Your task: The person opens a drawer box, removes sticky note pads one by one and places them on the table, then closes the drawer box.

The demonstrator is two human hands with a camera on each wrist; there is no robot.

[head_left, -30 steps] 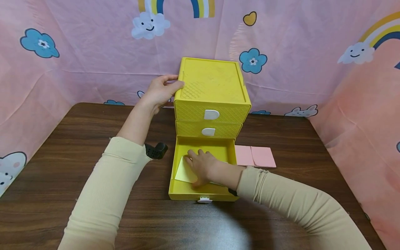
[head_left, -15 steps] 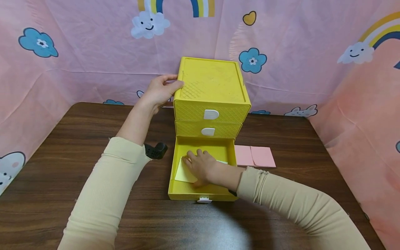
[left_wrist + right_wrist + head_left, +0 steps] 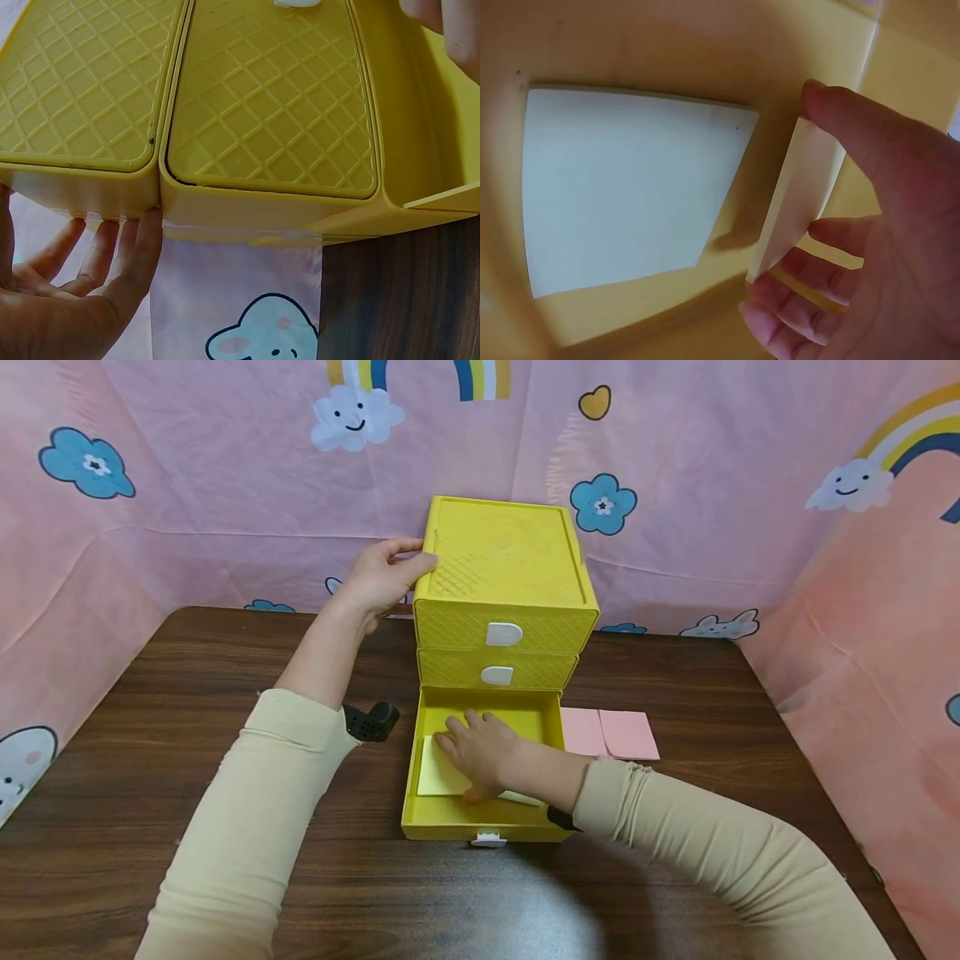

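My left hand [image 3: 381,577] rests against the left side of a yellow plastic drawer unit [image 3: 513,556], its thumb over the top edge. In the left wrist view, its extended fingers touch the side wall. The bottom drawer [image 3: 442,831] is pulled out. Inside it, my right hand [image 3: 480,753] holds a pale yellow sticky note pad [image 3: 437,774] between thumb and fingers. The right wrist view has this pad tilted, with the hand at its edges. Beside it, a whitish sticky note pad [image 3: 630,187] lies flat on the drawer floor, mostly covered by the hand in the head view.
Two pink sticky note pads [image 3: 628,735] lie side by side on the dark wooden table [image 3: 345,868], right of the drawer. Above, two drawers with white handles [image 3: 505,633] are closed. A patterned pink cloth [image 3: 247,485] hangs behind and at both sides.
The yellow pad has shifted slightly left and turned straighter to the drawer's left wall, my right hand moving with it. My left hand stays on the unit's side.
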